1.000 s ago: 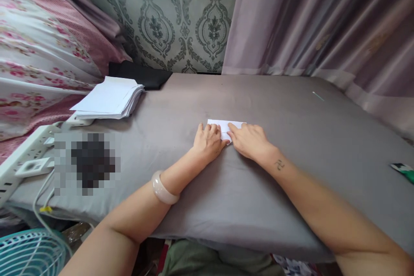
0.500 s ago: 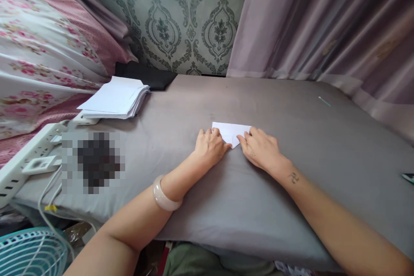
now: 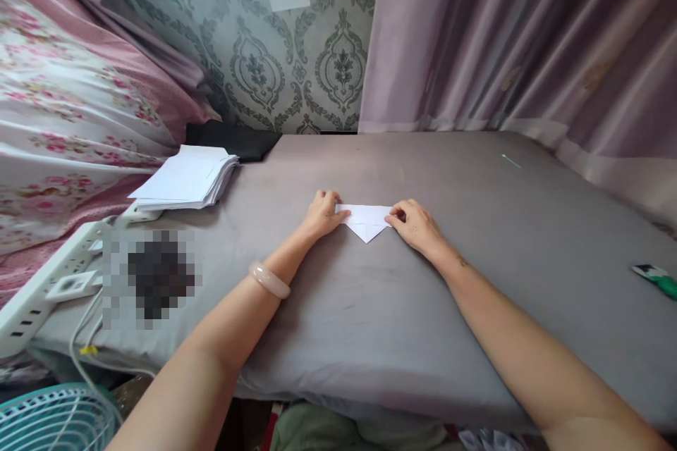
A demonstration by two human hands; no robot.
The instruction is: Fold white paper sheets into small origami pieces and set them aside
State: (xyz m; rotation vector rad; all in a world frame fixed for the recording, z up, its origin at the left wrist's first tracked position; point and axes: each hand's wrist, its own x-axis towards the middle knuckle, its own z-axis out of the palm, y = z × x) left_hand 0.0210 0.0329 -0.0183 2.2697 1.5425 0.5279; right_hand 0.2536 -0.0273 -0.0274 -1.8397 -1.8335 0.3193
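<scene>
A small piece of folded white paper lies on the grey cloth of the table, its straight edge away from me and its point towards me. Its left end is pinched in my left hand, the thumb on top and the other fingers curled at the far side. My right hand grips the right end between thumb and bent fingers. Crease lines show across the middle of the paper. A pale bangle is round my left forearm.
A stack of white paper and a black folded item lie at the back left. Power strips with plugs and cables line the left edge, near a pixelated dark patch. A green-and-white item lies far right; a fan stands below left.
Both hands have moved outward from the middle of the paper to its two ends, uncovering the centre and the near point. The camera view has shifted slightly.
</scene>
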